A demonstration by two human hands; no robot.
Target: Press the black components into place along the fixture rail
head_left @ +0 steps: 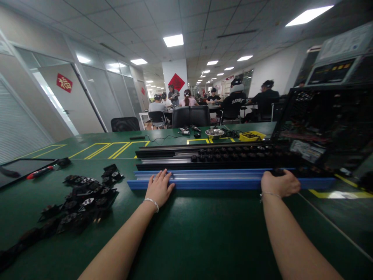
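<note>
Ceiling lights [173, 40], green table [210, 237], blue rail [215, 184]

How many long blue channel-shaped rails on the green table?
1: the long blue channel-shaped rail, in front of the long black rails, under the left hand and right hand.

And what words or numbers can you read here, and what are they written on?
"福", on the red diamond sign on the left-hand door.
Red diamond on the pillar: too blurred to read.
White letters on a person's black shirt: too blurred to read surely.
Far red sign: too small.
Blue rail: I see no writing.
</note>
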